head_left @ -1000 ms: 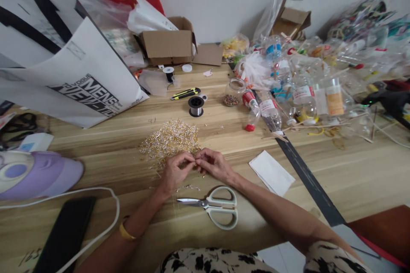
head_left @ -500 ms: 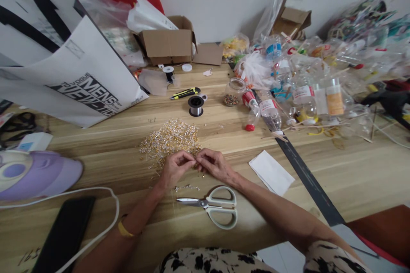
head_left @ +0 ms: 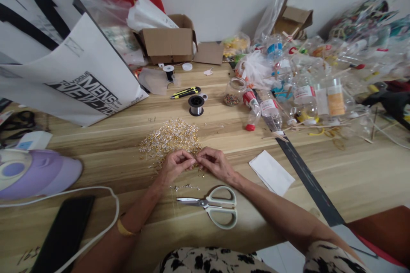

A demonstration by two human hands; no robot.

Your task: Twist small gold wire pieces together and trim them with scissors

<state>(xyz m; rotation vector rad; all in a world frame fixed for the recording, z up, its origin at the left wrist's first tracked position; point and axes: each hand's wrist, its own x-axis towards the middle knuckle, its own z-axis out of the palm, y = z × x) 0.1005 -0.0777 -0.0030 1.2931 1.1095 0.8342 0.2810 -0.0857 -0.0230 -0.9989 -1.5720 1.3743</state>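
My left hand and my right hand meet fingertip to fingertip at the near right edge of a pile of small gold and silver beads. Both hands are closed in a pinch; what sits between the fingertips is too small to make out. Just below them on the wooden table lies a short beaded strand, with a thin clear line near its left end. A pair of scissors with pale handles rests closer to me, blades pointing left.
Beyond the beads stand a wire spool, a yellow-black utility knife and a jar of beads. Plastic bottles crowd the right. Folded white paper lies right of my hands; a black phone and white cable lie left.
Both hands stay pinched together in the same spot. The left end of the beaded strand appears shifted slightly left; otherwise only a tiny shift of the view shows.
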